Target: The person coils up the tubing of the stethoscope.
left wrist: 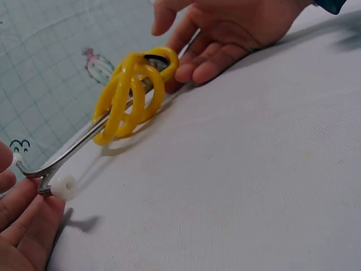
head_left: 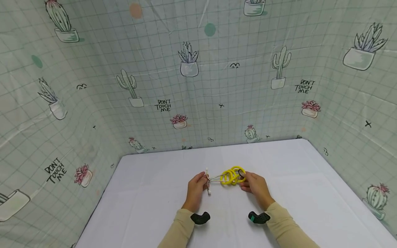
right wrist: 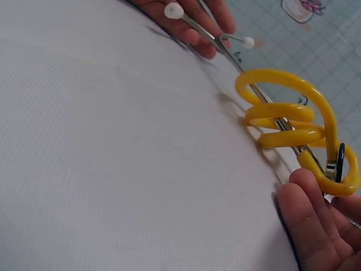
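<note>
A stethoscope is stretched between both hands, just over the white table. Its yellow tubing (right wrist: 287,110) is wound in several loops around the metal ear tubes (left wrist: 72,149). My left hand (head_left: 195,191) holds the ear-tube end, where the white ear tips (left wrist: 63,187) stick out to either side. At the opposite end, my right hand (head_left: 255,186) pinches the last yellow loop beside the chest piece, whose black rim (right wrist: 340,161) shows in the right wrist view. The fingers partly cover the chest piece.
The white tabletop (head_left: 149,199) extends around both hands. Behind it and at both sides hangs a pale green gridded cloth (head_left: 211,86) printed with cacti. Black bands (head_left: 201,218) sit at both wrists, over beige sleeves (head_left: 180,229).
</note>
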A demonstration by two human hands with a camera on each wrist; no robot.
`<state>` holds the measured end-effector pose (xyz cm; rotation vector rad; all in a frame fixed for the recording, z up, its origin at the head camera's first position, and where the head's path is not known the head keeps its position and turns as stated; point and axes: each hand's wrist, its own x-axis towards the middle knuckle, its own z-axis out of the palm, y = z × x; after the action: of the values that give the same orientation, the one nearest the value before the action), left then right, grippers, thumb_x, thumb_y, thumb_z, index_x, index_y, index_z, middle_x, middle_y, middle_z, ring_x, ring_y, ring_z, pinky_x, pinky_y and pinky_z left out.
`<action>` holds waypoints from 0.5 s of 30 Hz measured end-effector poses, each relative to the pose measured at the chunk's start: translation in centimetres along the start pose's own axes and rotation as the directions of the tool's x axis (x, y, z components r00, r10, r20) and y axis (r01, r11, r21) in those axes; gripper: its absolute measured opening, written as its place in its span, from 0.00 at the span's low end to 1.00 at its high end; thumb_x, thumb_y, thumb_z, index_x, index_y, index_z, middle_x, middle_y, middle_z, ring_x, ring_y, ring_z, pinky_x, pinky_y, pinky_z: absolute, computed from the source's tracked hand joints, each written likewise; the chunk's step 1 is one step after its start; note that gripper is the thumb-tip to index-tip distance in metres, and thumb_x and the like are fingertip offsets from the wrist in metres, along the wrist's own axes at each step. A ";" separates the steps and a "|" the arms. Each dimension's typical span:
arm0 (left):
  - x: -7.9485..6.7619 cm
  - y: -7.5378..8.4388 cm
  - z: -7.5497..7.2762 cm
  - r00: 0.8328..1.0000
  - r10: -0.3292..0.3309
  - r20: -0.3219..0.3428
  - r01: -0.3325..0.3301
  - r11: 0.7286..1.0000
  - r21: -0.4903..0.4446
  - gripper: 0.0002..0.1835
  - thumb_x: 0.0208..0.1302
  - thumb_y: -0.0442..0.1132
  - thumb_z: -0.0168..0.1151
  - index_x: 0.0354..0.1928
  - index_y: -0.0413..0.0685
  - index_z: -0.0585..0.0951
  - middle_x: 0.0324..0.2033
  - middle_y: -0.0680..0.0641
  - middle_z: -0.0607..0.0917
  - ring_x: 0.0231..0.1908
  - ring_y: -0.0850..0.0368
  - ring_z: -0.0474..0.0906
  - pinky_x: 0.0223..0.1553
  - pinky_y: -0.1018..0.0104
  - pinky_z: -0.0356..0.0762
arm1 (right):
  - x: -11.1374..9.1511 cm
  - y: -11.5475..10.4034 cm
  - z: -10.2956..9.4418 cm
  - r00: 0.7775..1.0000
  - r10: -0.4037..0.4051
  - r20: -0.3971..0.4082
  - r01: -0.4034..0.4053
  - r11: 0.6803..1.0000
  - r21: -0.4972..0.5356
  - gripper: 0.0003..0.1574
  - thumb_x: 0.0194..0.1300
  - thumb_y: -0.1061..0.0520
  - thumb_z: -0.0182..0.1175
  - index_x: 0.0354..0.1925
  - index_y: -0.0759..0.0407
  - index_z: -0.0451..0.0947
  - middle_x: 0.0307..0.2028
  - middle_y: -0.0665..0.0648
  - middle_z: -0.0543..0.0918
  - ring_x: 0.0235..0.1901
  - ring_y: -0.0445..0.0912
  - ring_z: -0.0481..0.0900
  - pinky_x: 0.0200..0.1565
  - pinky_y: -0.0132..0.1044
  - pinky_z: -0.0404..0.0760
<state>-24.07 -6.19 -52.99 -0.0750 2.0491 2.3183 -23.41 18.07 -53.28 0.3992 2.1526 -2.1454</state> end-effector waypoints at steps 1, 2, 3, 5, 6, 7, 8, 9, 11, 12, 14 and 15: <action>0.0 0.0 0.0 1.000 0.003 -0.001 -0.003 1.000 0.009 0.23 0.72 0.26 0.49 0.66 0.22 0.67 0.59 0.27 0.77 0.56 0.38 0.77 0.54 0.54 0.79 | -0.1 0.1 0.0 1.000 -0.010 0.000 0.010 1.000 -0.005 0.32 0.76 0.49 0.52 0.66 0.71 0.68 0.47 0.63 0.82 0.36 0.44 0.84 0.40 0.34 0.85; 0.0 0.0 0.0 1.000 0.002 -0.003 -0.002 1.000 0.017 0.23 0.72 0.26 0.49 0.66 0.23 0.68 0.58 0.27 0.77 0.55 0.39 0.78 0.54 0.55 0.79 | -0.1 0.1 0.0 1.000 -0.019 -0.001 0.019 1.000 -0.009 0.32 0.77 0.50 0.52 0.67 0.72 0.66 0.47 0.64 0.82 0.36 0.44 0.84 0.40 0.34 0.85; 0.0 -0.1 0.0 1.000 -0.001 -0.005 0.001 1.000 0.023 0.22 0.72 0.26 0.50 0.65 0.23 0.68 0.58 0.28 0.77 0.55 0.40 0.78 0.55 0.56 0.79 | -0.2 0.1 0.0 1.000 -0.026 -0.003 0.026 1.000 -0.008 0.32 0.77 0.51 0.52 0.68 0.73 0.66 0.47 0.64 0.82 0.36 0.44 0.84 0.40 0.34 0.85; -0.1 -0.1 0.0 1.000 0.003 -0.003 -0.003 0.999 0.035 0.22 0.72 0.27 0.51 0.65 0.24 0.70 0.58 0.29 0.78 0.54 0.43 0.79 0.54 0.57 0.79 | -0.2 0.1 -0.1 0.999 -0.037 -0.012 0.037 0.999 -0.010 0.31 0.76 0.53 0.52 0.68 0.73 0.65 0.46 0.64 0.82 0.35 0.44 0.84 0.39 0.35 0.85; -0.1 -0.2 0.0 1.000 0.003 -0.003 -0.003 0.999 0.040 0.22 0.72 0.27 0.52 0.65 0.25 0.70 0.57 0.30 0.78 0.54 0.44 0.79 0.54 0.58 0.79 | -0.2 0.1 -0.1 0.999 -0.040 -0.015 0.039 0.999 -0.011 0.31 0.76 0.54 0.51 0.68 0.73 0.66 0.45 0.64 0.83 0.35 0.44 0.84 0.39 0.35 0.85; -0.1 -0.2 0.1 1.000 0.008 -0.002 -0.008 0.999 0.048 0.21 0.71 0.28 0.53 0.64 0.26 0.71 0.57 0.31 0.79 0.54 0.44 0.79 0.54 0.59 0.79 | -0.2 0.1 -0.2 0.999 -0.042 -0.018 0.041 0.999 -0.011 0.30 0.76 0.54 0.51 0.67 0.73 0.66 0.44 0.64 0.83 0.35 0.44 0.84 0.39 0.35 0.85; -0.1 -0.4 0.0 1.000 0.015 0.001 -0.015 0.998 0.060 0.21 0.71 0.28 0.54 0.64 0.26 0.71 0.57 0.32 0.79 0.54 0.45 0.79 0.54 0.59 0.79 | -0.2 0.1 -0.2 0.999 -0.041 -0.022 0.041 0.999 -0.006 0.30 0.76 0.55 0.51 0.67 0.72 0.66 0.43 0.64 0.83 0.35 0.44 0.85 0.39 0.35 0.86; -0.1 -0.5 0.0 1.000 0.028 0.007 -0.028 0.997 0.074 0.21 0.71 0.28 0.54 0.64 0.26 0.72 0.56 0.32 0.79 0.54 0.45 0.79 0.54 0.59 0.79 | -0.2 0.2 -0.2 0.999 -0.039 -0.024 0.039 0.999 -0.004 0.29 0.76 0.55 0.51 0.67 0.72 0.66 0.43 0.63 0.83 0.35 0.44 0.85 0.39 0.35 0.86; -0.2 -0.7 0.0 0.998 0.064 0.019 -0.066 0.989 0.131 0.20 0.71 0.29 0.55 0.62 0.27 0.73 0.55 0.33 0.81 0.54 0.45 0.80 0.53 0.60 0.80 | -0.1 0.3 -0.3 0.999 -0.037 -0.024 0.037 0.999 -0.007 0.29 0.76 0.55 0.50 0.67 0.72 0.66 0.42 0.63 0.83 0.35 0.44 0.85 0.39 0.35 0.86; -0.2 -0.8 -0.1 0.996 0.081 0.023 -0.084 0.982 0.168 0.20 0.71 0.29 0.56 0.62 0.28 0.74 0.55 0.34 0.81 0.54 0.46 0.80 0.53 0.60 0.80 | -0.1 0.4 -0.4 0.999 -0.036 -0.024 0.035 0.999 -0.007 0.29 0.76 0.55 0.50 0.67 0.72 0.66 0.42 0.63 0.83 0.35 0.44 0.85 0.39 0.35 0.86; -0.3 -1.0 -0.1 0.993 0.115 0.028 -0.119 0.963 0.240 0.19 0.71 0.31 0.57 0.61 0.29 0.75 0.53 0.37 0.82 0.53 0.48 0.81 0.53 0.60 0.79 | 0.0 0.5 -0.4 0.999 -0.033 -0.028 0.033 0.999 -0.007 0.29 0.76 0.55 0.50 0.67 0.71 0.67 0.41 0.63 0.83 0.35 0.44 0.85 0.39 0.36 0.86; -0.4 -1.1 -0.2 0.991 0.129 0.028 -0.132 0.954 0.271 0.19 0.70 0.31 0.58 0.60 0.30 0.76 0.53 0.39 0.83 0.53 0.48 0.81 0.53 0.60 0.79 | 0.0 0.6 -0.4 0.999 -0.034 -0.028 0.034 0.999 -0.007 0.28 0.76 0.55 0.49 0.67 0.71 0.67 0.41 0.63 0.84 0.35 0.44 0.85 0.39 0.35 0.86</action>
<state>-23.59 -6.23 -54.06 0.0853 2.4129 2.0711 -23.23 18.49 -53.84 0.3979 2.1965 -2.1625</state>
